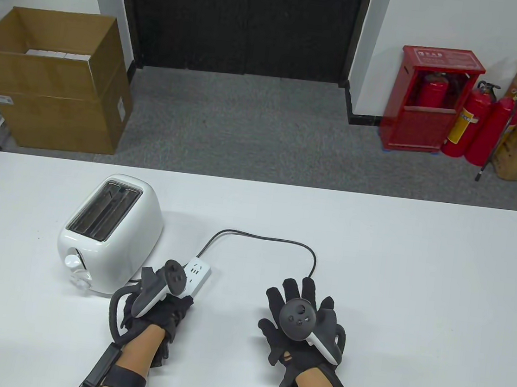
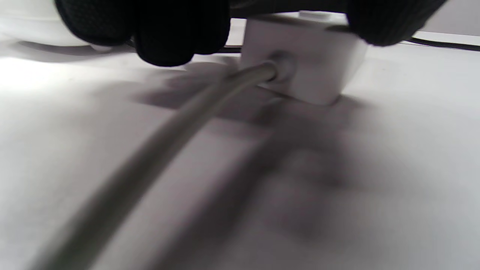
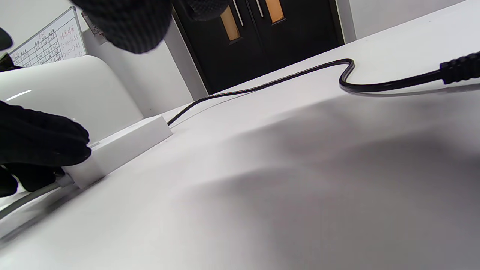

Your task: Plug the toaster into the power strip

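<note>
A white toaster (image 1: 110, 225) stands on the white table (image 1: 418, 267) at the left. Its black cord (image 1: 262, 238) loops right and ends under my right hand (image 1: 297, 300), which is spread open above the table. In the right wrist view the cord's ribbed plug end (image 3: 459, 69) lies on the table at the right edge; the plug itself is out of view. My left hand (image 1: 172, 293) grips the near end of the white power strip (image 1: 198, 273), beside the toaster. In the left wrist view my fingers (image 2: 165, 33) flank the strip's end (image 2: 303, 67), where its grey cord (image 2: 180, 120) comes out.
Beyond the table's far edge, on the floor, stand a cardboard box (image 1: 56, 82) at the left and a red extinguisher cabinet (image 1: 430, 101) with loose extinguishers (image 1: 485, 126) at the right. A dark double door (image 1: 241, 19) is behind.
</note>
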